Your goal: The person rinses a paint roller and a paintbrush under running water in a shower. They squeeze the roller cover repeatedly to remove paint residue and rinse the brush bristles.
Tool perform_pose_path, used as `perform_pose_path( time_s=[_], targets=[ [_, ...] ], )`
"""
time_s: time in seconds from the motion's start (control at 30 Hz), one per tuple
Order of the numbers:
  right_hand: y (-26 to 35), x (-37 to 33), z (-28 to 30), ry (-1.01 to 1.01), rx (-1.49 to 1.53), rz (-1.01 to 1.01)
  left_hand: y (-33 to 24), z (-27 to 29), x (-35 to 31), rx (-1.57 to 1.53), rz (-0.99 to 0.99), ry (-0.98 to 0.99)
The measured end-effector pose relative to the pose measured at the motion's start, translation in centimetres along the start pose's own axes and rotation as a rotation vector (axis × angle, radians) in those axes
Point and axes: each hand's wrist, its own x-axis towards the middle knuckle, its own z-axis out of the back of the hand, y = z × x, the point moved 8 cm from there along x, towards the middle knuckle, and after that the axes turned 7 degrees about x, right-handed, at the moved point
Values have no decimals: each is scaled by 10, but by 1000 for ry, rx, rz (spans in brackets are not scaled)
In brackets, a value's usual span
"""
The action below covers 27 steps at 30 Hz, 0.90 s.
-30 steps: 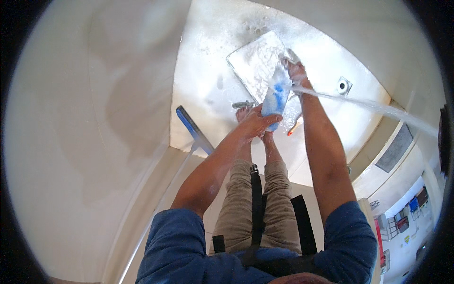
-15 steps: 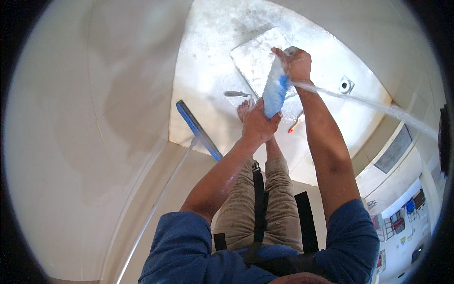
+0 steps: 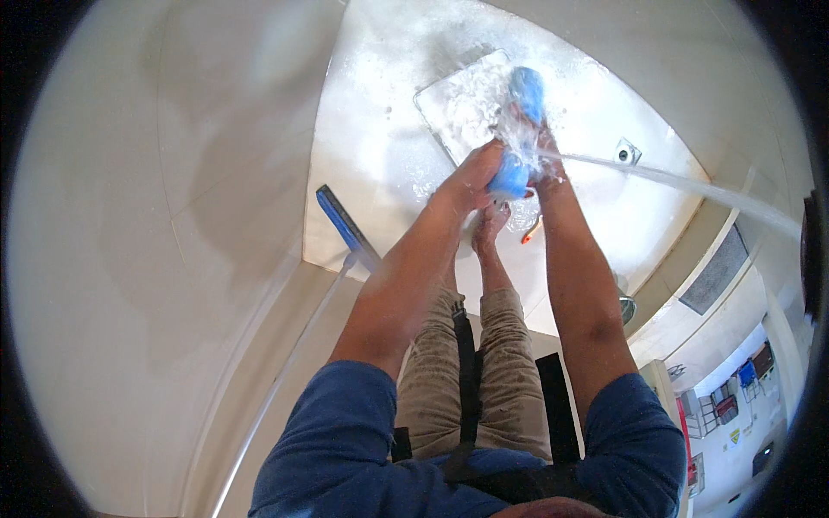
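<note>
A fuzzy blue paint roller sleeve (image 3: 527,85) slants across the middle of the view, its lower part (image 3: 509,177) closer to me. My left hand (image 3: 480,171) grips that lower part from the left side. Around the sleeve from the right, my right hand (image 3: 546,154) is closed, with its fingers partly hidden by splashing water. A stream of water (image 3: 673,180) comes in from the right and hits the sleeve between my hands. Beneath lies a square, light-coloured tray or panel (image 3: 439,128), covered in churning white water.
A blue-edged squeegee (image 3: 338,217) with a long pole leans at the left. Near my bare foot (image 3: 490,226) lies an orange-handled tool (image 3: 531,230). A floor drain (image 3: 625,153) sits to the right, and a grey mat (image 3: 715,269) lies beyond the curb. Pale walls enclose the wet floor.
The sleeve has swung more upright and its far end reaches higher. My right hand has come down toward my left. More water splashes, and the grey-handled tool is out of sight.
</note>
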Motion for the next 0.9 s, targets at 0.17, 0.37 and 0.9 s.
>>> perform_pose_path(
  time_s=[0.17,0.37,0.9],
  targets=[
    [-15,-54,-68,356,-826,416,-6,62,33,366,69,-600],
    [13,-55,-31,-169,-685,-51,-9,19,31,451,-9,-484],
    [10,-98,-148,501,-2328,364,-18,26,-42,-5,298,-208]
  ],
)
